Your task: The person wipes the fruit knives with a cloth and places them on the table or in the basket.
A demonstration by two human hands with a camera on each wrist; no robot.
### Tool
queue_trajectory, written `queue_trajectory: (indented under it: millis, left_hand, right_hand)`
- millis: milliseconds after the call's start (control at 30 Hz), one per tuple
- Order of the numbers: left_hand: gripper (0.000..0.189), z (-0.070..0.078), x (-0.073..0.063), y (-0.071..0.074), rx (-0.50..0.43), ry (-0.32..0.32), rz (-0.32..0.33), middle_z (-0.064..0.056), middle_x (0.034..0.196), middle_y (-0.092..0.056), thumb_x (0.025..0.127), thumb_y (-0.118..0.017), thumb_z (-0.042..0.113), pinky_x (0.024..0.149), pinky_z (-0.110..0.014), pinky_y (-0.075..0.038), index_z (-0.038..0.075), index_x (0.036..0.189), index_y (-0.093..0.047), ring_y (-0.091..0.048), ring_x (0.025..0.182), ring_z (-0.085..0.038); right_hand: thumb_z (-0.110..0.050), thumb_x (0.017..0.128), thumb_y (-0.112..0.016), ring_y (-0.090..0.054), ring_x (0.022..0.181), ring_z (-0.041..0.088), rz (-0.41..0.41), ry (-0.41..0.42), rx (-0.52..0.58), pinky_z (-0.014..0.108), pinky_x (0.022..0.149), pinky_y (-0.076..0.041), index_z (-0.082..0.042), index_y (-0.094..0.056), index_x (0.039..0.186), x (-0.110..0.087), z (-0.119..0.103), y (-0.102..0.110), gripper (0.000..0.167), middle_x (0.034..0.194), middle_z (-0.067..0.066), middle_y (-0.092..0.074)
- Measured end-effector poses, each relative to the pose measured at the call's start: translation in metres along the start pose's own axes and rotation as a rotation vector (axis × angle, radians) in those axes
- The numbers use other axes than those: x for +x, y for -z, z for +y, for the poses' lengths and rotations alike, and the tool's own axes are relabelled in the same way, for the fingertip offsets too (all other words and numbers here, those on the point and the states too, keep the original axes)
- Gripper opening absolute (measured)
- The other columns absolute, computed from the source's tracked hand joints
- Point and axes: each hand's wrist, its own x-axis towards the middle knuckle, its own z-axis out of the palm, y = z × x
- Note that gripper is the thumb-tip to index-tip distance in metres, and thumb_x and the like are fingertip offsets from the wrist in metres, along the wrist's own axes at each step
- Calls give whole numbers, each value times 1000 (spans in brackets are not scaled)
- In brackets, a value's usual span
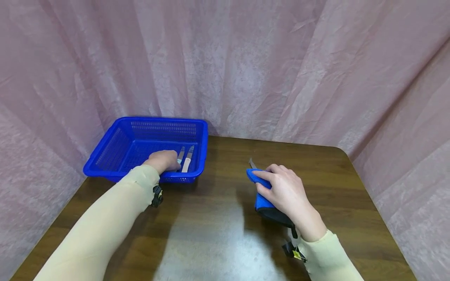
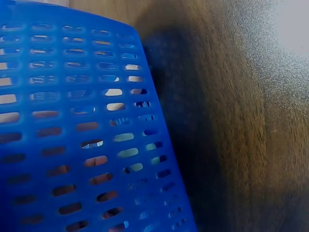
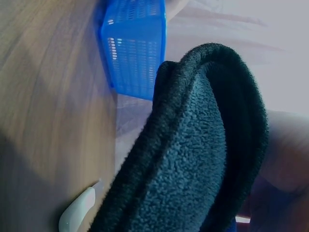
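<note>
From my remote seat, nearest me I see two pale sleeves [image 1: 102, 222], the left one running up to the front rim of the basket, the other well to the basket's right. A small black device [image 1: 157, 196] sits at the left cuff, just in front of the basket; its counterpart, a wrist unit [image 1: 293, 251] with a yellow label, hangs by the right cuff, farther from the basket.

To the basket's right and nearer me, the right hand [image 1: 284, 187] grips a folded blue cloth [image 1: 261, 201] with black edging, thumb and fingers against it. Just beyond the cloth, right of the basket, a white-handled knife [image 3: 77, 211] lies on the table [image 1: 218, 203], its blade pointing away from me; I cannot tell whether cloth and knife touch.

The left hand [image 1: 163, 160] reaches over the front rim into the right part of the basket. Its fingers are hidden from me, so I cannot tell whether they grasp anything. Directly beside it, a pale-handled knife [image 1: 181, 155] and, further right, a cream-handled knife [image 1: 188, 159] lie inside the blue plastic mesh basket [image 1: 158, 128], blades toward its back wall. Behind the basket hangs a pink curtain [image 1: 246, 78].
</note>
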Motion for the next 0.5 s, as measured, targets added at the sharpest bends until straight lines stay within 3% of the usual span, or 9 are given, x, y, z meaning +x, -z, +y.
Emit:
queue_trajectory:
  millis: [233,333,367,467,500]
  left_hand:
    - [23,-1,1,-7,13,-14,-17,-16,102,-74,101,-66,23,94,-58,-56,2,103,-76,-67,94,-34]
    - [24,-18,35,-21,19,-23,-25,-16,105,-75,99,-70,27,92,-59,-56,5,102,-77,-68,95,-33]
    - [23,-21,39,-25,22,-30,-23,-16,109,-75,99,-70,27,94,-59,-56,5,104,-77,-69,98,-34]
    - [26,-43,85,-42,34,-17,-36,-14,107,-76,97,-73,36,89,-60,-56,10,100,-78,-68,95,-33]
    - [25,-42,88,-40,34,-4,-48,-15,106,-75,97,-72,35,89,-62,-56,11,98,-78,-68,96,-35]
  right_hand:
    - [-23,96,-80,-65,98,26,-8,-27,4,48,83,-55,-26,-82,134,-8,2,0,38,110,3,-73]
    - [-23,96,-80,-65,97,26,-13,-32,7,48,83,-55,-25,-82,134,-9,4,1,38,109,4,-73]
    - [-23,96,-81,-65,97,26,-13,-33,7,48,83,-55,-25,-82,134,-9,5,2,38,109,4,-73]
    - [-24,96,-81,-65,98,26,-9,-34,9,49,84,-55,-25,-82,135,-7,7,3,38,109,5,-73]
    - [-24,96,-81,-65,98,27,-7,-33,10,49,84,-55,-24,-82,135,-7,7,4,38,109,5,-73]
